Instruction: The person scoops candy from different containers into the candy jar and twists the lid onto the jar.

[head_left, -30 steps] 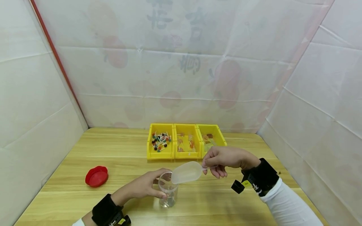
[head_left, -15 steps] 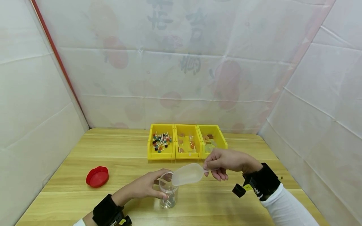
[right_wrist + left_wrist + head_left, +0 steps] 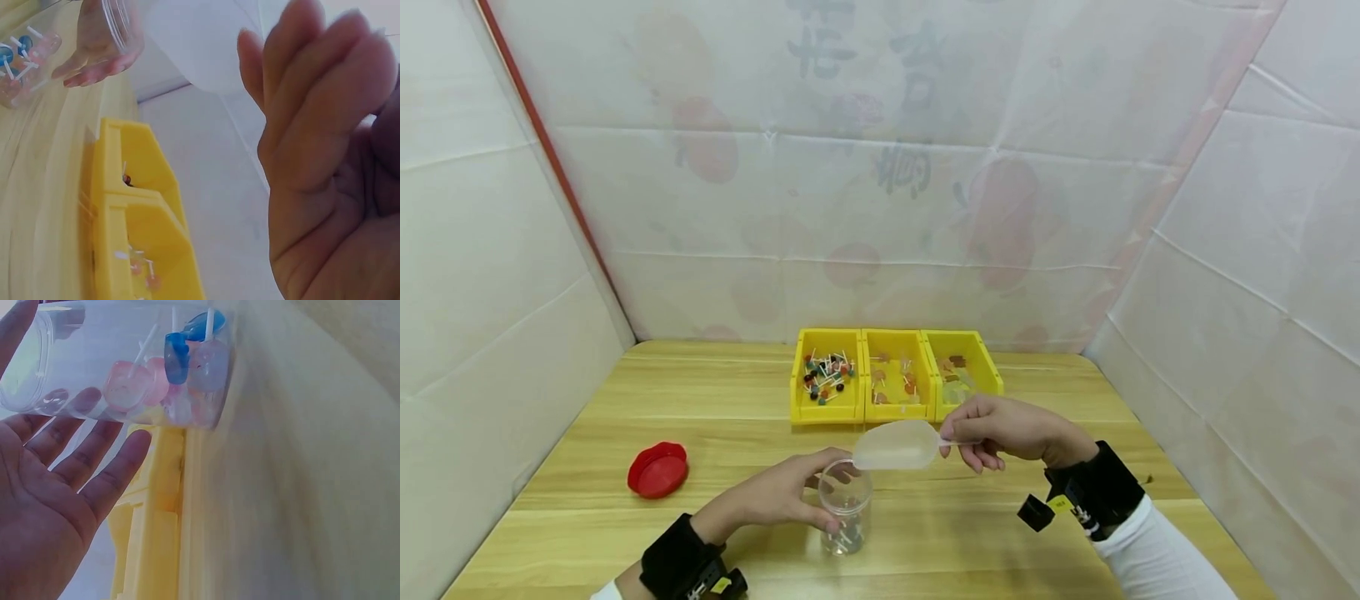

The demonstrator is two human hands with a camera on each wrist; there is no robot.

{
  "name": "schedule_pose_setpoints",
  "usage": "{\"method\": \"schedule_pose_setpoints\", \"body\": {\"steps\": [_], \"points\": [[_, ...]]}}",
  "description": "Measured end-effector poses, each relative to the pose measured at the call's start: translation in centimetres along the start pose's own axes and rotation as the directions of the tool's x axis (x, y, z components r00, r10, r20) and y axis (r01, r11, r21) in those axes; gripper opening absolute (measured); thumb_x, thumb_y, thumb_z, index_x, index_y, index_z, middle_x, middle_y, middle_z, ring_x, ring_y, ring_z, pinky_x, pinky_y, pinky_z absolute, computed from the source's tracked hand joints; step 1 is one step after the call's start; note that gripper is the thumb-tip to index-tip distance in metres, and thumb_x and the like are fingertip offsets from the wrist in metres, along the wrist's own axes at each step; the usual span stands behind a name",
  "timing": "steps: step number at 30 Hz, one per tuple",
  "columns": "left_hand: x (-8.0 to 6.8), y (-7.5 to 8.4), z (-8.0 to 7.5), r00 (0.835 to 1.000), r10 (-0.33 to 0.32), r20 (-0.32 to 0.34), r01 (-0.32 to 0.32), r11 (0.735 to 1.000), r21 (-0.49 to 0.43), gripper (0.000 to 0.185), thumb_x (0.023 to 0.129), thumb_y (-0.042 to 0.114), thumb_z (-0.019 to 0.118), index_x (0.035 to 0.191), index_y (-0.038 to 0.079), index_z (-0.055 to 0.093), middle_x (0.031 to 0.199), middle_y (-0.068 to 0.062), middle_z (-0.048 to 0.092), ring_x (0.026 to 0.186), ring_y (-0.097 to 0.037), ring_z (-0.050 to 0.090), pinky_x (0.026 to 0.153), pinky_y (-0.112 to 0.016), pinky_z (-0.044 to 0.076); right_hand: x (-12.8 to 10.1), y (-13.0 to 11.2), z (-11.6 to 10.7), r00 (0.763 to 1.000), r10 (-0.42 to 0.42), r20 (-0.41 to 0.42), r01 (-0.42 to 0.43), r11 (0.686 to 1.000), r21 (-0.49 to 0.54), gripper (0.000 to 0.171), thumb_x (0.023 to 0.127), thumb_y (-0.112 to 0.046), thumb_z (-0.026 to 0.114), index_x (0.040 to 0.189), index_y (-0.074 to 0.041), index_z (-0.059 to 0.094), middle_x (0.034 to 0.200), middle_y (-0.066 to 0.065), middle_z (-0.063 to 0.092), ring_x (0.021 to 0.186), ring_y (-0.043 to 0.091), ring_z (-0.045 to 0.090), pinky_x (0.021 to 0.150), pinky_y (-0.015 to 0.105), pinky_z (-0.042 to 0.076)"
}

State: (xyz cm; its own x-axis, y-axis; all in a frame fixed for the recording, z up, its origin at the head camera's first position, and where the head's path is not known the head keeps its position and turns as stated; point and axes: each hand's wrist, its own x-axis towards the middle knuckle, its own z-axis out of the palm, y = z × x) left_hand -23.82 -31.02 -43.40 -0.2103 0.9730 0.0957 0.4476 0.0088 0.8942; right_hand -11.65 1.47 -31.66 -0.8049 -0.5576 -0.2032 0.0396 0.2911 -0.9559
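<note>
A clear plastic jar (image 3: 846,504) stands on the wooden table (image 3: 587,517) with a few lollipops (image 3: 848,533) at its bottom. My left hand (image 3: 808,493) wraps around the jar, thumb behind and fingers in front. In the left wrist view the jar (image 3: 125,356) lies against my fingers (image 3: 94,456), pink and blue lollipops (image 3: 178,375) inside. My right hand (image 3: 955,437) pinches the handle of a translucent scoop (image 3: 895,446), which hovers nearly level just above and right of the jar's mouth. The scoop (image 3: 200,44) looks empty in the right wrist view.
Three yellow bins stand in a row behind: the left bin (image 3: 826,379) holds lollipops, the middle bin (image 3: 898,379) and right bin (image 3: 962,367) hold other sweets. A red lid (image 3: 658,469) lies at the left. White sheeted walls enclose the table.
The scoop has risen from its tilt over the jar's mouth and levelled out. Lollipops now lie at the jar's bottom. The left hand has stayed on the jar.
</note>
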Motion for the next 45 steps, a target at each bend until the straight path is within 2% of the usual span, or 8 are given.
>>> {"method": "schedule_pose_setpoints", "body": {"steps": [8, 16, 20, 25, 30, 36, 41, 45], "points": [[-0.1, -0.4, -0.7, 0.997, 0.071, 0.044, -0.071, 0.998, -0.003, 0.067, 0.085, 0.034, 0.077, 0.143, 0.021, 0.045, 0.137, -0.002, 0.055, 0.124, -0.023, 0.052, 0.099, -0.042, 0.047, 1.0, 0.9, 0.1, 0.997, -0.052, -0.064, 0.056, 0.996, 0.072, 0.036, 0.106, -0.02, 0.044, 0.114, 0.008, 0.064, 0.07, 0.001, 0.062, 0.049, 0.005, 0.045, 0.045, 0.017, 0.038], [-0.5, -0.2, -2.0, 0.998, 0.034, 0.061, -0.035, 0.999, 0.017, 0.075, 0.085, 0.037, 0.076, 0.15, 0.025, 0.04, 0.144, 0.003, 0.05, 0.13, -0.024, 0.047, 0.103, -0.042, 0.044, 2.3, 1.7, 0.2, 0.992, -0.012, -0.125, 0.03, 0.99, 0.141, 0.039, 0.105, -0.023, 0.047, 0.117, 0.011, 0.063, 0.071, 0.002, 0.062, 0.051, 0.006, 0.047, 0.047, 0.017, 0.039], [-0.7, -0.3, -2.7, 0.998, 0.065, 0.003, -0.065, 0.996, 0.053, 0.07, 0.091, 0.051, 0.063, 0.15, 0.023, 0.04, 0.145, -0.005, 0.049, 0.128, -0.022, 0.049, 0.101, -0.042, 0.046, 3.1, 2.0, 0.4, 0.987, 0.008, -0.161, 0.019, 0.986, 0.164, 0.038, 0.105, -0.025, 0.049, 0.116, 0.007, 0.065, 0.071, 0.001, 0.062, 0.051, 0.006, 0.048, 0.046, 0.016, 0.039], [-0.8, -0.3, -3.5, 0.984, 0.093, -0.153, -0.078, 0.992, 0.102, 0.049, 0.102, 0.033, 0.053, 0.145, 0.011, 0.047, 0.135, -0.013, 0.056, 0.121, -0.03, 0.055, 0.096, -0.042, 0.049, 4.1, 2.2, 0.7, 0.98, 0.03, -0.197, 0.008, 0.982, 0.19, 0.039, 0.103, -0.028, 0.052, 0.117, 0.006, 0.066, 0.071, 0.001, 0.062, 0.05, 0.006, 0.046, 0.045, 0.016, 0.038], [-0.5, -0.6, -4.1, 0.931, 0.043, -0.362, 0.018, 0.986, 0.163, 0.035, 0.103, 0.02, 0.052, 0.135, 0.007, 0.055, 0.129, -0.008, 0.061, 0.115, -0.029, 0.058, 0.093, -0.04, 0.051, 5.1, 2.7, 1.1, 0.973, 0.042, -0.227, 0.011, 0.974, 0.227, 0.043, 0.102, -0.029, 0.054, 0.121, 0.009, 0.062, 0.072, 0.002, 0.062, 0.052, 0.006, 0.045, 0.046, 0.016, 0.037], [0.2, -1.3, -4.6, 0.825, -0.06, -0.561, 0.176, 0.972, 0.156, 0.041, 0.099, 0.037, 0.058, 0.131, 0.011, 0.058, 0.125, -0.007, 0.062, 0.107, -0.021, 0.059, 0.088, -0.039, 0.053, 6.5, 3.5, 1.5, 0.965, 0.077, -0.251, -0.003, 0.959, 0.282, 0.047, 0.1, -0.032, 0.055, 0.127, 0.006, 0.059, 0.078, 0.003, 0.063, 0.057, 0.008, 0.046, 0.052, 0.018, 0.037], [1.0, -2.0, -5.2, 0.735, -0.091, -0.672, 0.255, 0.955, 0.149, 0.043, 0.1, 0.033, 0.058, 0.133, 0.006, 0.056, 0.131, -0.014, 0.058, 0.11, -0.027, 0.058, 0.089, -0.047, 0.051, 7.8, 4.0, 1.9, 0.953, 0.119, -0.277, -0.03, 0.952, 0.305, 0.051, 0.098, -0.035, 0.058, 0.129, 0.006, 0.057, 0.08, 0.004, 0.063, 0.059, 0.008, 0.046, 0.055, 0.019, 0.036], [1.7, -2.6, -5.7, 0.7, -0.126, -0.703, 0.315, 0.938, 0.145, 0.048, 0.101, 0.031, 0.056, 0.139, 0.002, 0.051, 0.137, -0.018, 0.051, 0.116, -0.033, 0.055, 0.092, -0.051, 0.049, 8.9, 4.4, 2.1, 0.949, 0.143, -0.282, -0.04, 0.939, 0.341, 0.053, 0.098, -0.035, 0.058, 0.129, 0.007, 0.056, 0.081, 0.004, 0.063, 0.059, 0.009, 0.046, 0.055, 0.019, 0.036]]}}
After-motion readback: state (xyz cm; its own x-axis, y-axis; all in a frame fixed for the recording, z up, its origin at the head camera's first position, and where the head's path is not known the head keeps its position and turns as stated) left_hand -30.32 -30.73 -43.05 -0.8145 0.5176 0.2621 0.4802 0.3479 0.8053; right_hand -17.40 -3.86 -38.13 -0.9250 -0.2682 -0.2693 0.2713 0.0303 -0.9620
